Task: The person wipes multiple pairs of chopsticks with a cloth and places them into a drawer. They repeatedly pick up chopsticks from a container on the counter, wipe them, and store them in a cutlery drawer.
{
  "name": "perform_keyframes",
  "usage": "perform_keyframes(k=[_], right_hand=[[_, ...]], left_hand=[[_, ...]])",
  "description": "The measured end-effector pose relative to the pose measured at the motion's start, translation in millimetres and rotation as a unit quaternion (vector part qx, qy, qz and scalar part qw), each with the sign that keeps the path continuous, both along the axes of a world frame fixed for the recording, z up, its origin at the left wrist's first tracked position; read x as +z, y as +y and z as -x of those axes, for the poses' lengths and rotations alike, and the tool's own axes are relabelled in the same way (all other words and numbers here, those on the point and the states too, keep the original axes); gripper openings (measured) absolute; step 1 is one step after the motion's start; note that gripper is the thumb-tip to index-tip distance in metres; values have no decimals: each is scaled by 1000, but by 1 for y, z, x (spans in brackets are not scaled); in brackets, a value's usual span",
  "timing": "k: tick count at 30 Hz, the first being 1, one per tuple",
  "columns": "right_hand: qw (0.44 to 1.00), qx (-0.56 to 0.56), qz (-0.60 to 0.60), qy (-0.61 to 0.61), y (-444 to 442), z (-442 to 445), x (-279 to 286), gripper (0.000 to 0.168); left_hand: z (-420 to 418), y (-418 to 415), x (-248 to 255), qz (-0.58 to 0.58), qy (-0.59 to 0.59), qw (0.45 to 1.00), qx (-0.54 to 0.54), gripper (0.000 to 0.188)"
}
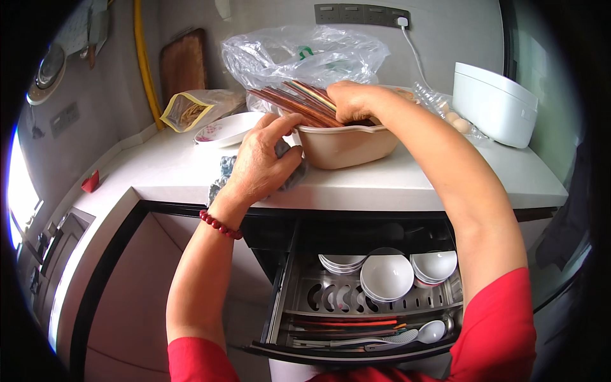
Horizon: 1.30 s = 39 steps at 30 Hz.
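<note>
A beige plastic basin (348,145) stands near the counter's front edge, with many wooden chopsticks (300,107) leaning in it and jutting out to the left. My right hand (351,101) reaches into the basin at the chopsticks' right end, its fingers curled and partly hidden, so its hold is unclear. My left hand (267,157) is at the basin's left rim, its forefinger by the chopsticks, over a bunched grey-blue cloth (291,174). Whether it grips the cloth is unclear. Below, an open metal drawer holds white bowls (387,277), chopsticks and a white spoon (431,332).
Behind the basin lies a clear plastic bag (305,52). To the left are an oval white dish (229,130), a yellow-edged pouch (188,112) and a wooden cutting board (184,64). Eggs (461,125) in clear packaging and a white appliance (494,105) stand right. The open drawer juts out below the counter.
</note>
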State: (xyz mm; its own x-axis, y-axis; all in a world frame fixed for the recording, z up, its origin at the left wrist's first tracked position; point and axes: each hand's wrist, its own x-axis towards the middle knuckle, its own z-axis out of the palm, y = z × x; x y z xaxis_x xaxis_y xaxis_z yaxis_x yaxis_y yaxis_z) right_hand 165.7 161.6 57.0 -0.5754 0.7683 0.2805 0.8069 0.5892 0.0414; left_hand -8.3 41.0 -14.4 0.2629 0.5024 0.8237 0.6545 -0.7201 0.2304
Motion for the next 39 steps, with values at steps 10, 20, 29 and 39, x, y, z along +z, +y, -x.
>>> perform_keyframes(k=[10, 20, 29, 39], right_hand=[[998, -34, -3, 59, -5, 1, 1, 30], [985, 11, -20, 172, 5, -8, -2, 23], [935, 13, 98, 339, -9, -7, 0, 24], [901, 48, 237, 361, -5, -8, -5, 26]], left_hand=[[0, -2, -1, 4, 4, 1000, 5, 37], [0, -1, -3, 14, -2, 1000, -6, 38], [1, -2, 0, 47, 4, 999, -8, 42], [-1, -2, 1, 56, 4, 998, -16, 42]])
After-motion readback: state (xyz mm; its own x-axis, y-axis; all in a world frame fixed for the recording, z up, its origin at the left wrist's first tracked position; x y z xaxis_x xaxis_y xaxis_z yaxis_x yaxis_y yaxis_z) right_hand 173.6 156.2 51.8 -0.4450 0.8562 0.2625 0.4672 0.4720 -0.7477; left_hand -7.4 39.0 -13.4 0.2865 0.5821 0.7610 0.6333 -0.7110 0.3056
